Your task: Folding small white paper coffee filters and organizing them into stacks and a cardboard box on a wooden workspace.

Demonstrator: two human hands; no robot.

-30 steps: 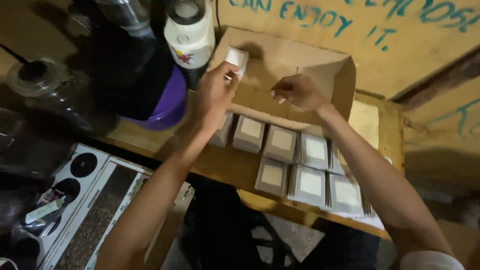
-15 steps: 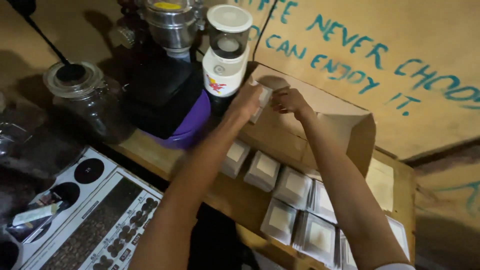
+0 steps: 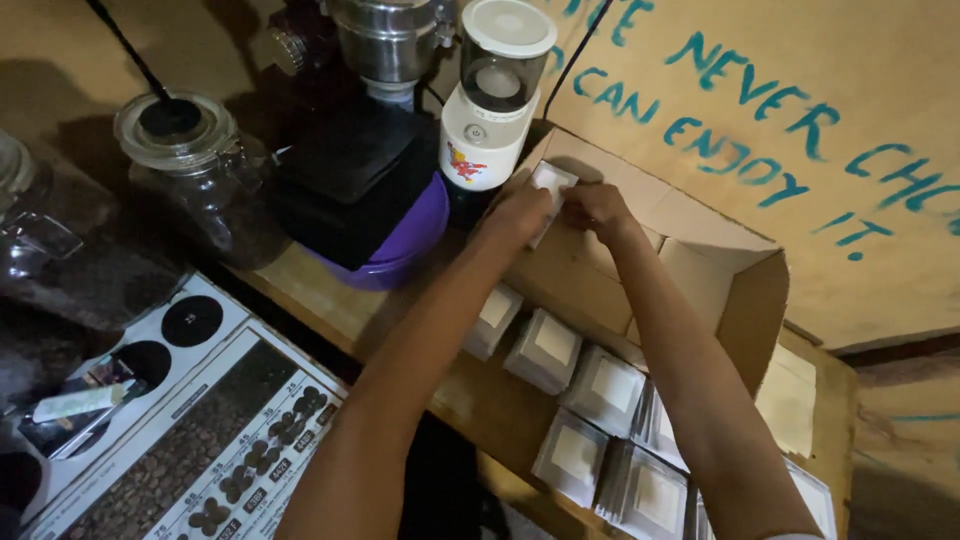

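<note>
My left hand (image 3: 517,212) grips a small white square packet (image 3: 550,184) and holds it over the left end of an open cardboard box (image 3: 700,270). My right hand (image 3: 597,207) is right beside it, fingers touching the same packet at its right edge. Below the box, stacks of grey square packets (image 3: 545,350) with pale centre panels lie in two rows on the wooden shelf (image 3: 330,300).
A white grinder (image 3: 490,100) stands just left of the box, on a purple bowl (image 3: 405,250) with a black block. A glass jar (image 3: 195,170) stands further left. Printed charts (image 3: 190,440) lie lower left. A painted wall rises behind.
Both hands have come together on the white packet at the box's left end. The camera has shifted, so the box and packet stacks now sit further right and lower.
</note>
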